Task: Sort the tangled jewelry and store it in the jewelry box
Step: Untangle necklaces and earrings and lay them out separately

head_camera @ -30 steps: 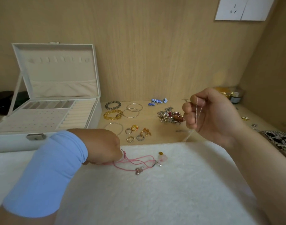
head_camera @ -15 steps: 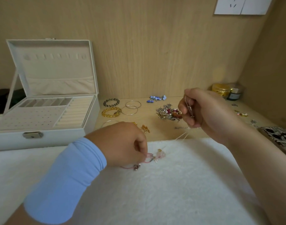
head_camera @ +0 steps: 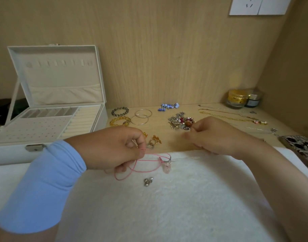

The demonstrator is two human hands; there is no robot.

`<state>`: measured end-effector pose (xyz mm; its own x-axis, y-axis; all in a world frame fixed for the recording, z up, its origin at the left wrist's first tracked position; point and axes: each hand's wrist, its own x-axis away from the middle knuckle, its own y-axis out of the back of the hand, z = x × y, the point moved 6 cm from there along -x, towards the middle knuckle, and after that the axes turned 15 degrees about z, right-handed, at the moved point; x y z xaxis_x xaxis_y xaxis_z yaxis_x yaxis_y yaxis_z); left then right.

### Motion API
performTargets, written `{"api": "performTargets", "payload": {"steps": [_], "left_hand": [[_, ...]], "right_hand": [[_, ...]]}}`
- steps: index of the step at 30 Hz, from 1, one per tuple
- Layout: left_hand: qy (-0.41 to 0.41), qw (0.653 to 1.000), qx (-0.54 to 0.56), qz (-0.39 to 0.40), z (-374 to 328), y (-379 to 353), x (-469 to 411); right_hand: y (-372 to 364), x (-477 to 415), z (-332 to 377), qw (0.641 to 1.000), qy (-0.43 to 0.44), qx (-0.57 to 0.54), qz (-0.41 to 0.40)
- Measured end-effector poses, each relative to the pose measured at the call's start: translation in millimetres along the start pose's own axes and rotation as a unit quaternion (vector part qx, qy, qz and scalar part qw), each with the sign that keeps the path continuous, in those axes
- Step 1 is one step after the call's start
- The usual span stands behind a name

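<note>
Pinching a thin pink cord necklace between thumb and forefinger, the left hand keeps its loops just beside the fingers on the white fluffy cloth, while the blurred right hand curls by a thin silver chain, its hold unclear.

My right hand has dropped from the raised spot at centre right to just above the towel's far edge. The silver chain it holds now lies low along the towel instead of hanging. My left hand has moved from lower left to centre, pinching the pink cord. Its loops are spread out, and the silver bead cluster lies apart below them.
</note>
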<state>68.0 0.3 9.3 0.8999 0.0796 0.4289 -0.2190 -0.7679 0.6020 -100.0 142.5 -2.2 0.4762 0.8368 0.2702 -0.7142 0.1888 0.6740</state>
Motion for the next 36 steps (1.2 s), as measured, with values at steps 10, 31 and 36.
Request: {"api": "performTargets", "payload": {"steps": [10,31,36], "left_hand": [[0.126,0.985,-0.093,0.068,14,-7,9],[-0.069,0.979,-0.185,-0.042,-30,-41,-27],[-0.105,0.992,-0.047,-0.057,-23,-20,-24]], "right_hand": [[-21,5,9,0.983,0.047,0.152,0.091],[-28,12,21,0.973,0.133,0.062,0.181],[-21,8,19,0.965,0.158,-0.115,0.175]]}}
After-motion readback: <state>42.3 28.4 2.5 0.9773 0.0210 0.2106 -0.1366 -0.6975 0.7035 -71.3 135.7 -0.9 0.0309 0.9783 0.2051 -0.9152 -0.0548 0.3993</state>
